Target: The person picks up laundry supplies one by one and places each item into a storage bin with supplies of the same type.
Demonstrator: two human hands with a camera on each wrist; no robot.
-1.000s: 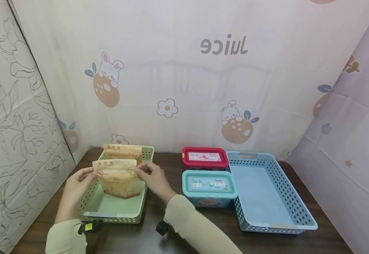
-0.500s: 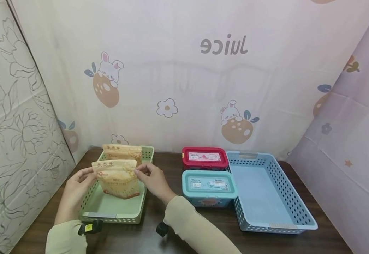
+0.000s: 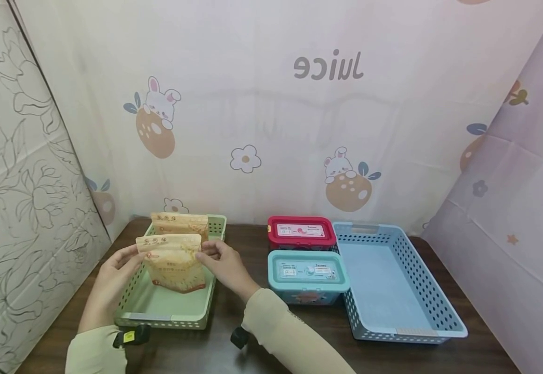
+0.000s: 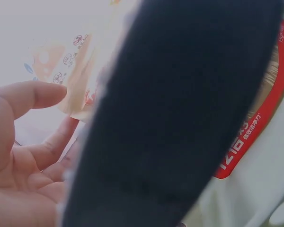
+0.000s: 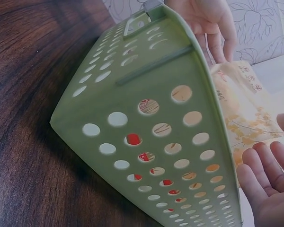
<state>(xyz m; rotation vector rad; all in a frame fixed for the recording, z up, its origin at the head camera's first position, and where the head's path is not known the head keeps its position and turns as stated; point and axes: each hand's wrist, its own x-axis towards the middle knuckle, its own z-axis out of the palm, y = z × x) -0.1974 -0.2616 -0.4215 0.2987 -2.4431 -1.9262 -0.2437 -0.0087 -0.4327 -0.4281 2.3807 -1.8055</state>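
A yellow stand-up pouch [image 3: 173, 265] with a red lower border stands in the pale green perforated basket [image 3: 190, 318]. My left hand [image 3: 114, 272] pinches its upper left corner between thumb and fingers. At the opposite top corner, my right hand [image 3: 224, 265] holds the edge, thumb in front and fingers partly hidden behind. Just behind it, a second similar pouch [image 3: 181, 221] stands in the same basket, mostly covered. In the left wrist view, a dark strap blocks much of the pouch [image 4: 80, 90]. The right wrist view looks past the basket's wall [image 5: 132, 101] toward both hands.
To the right stand a red-lidded box [image 3: 301, 231] and a turquoise-lidded box [image 3: 307, 275]. A light blue perforated basket [image 3: 393, 291] sits beside them on the dark wooden table [image 3: 196, 350]. Printed curtains [image 3: 271, 114] enclose the back and sides.
The right hand's fingers have shifted slightly at the pouch's edge. The pouch and the left hand have barely moved, and both baskets and the boxes stay in place.
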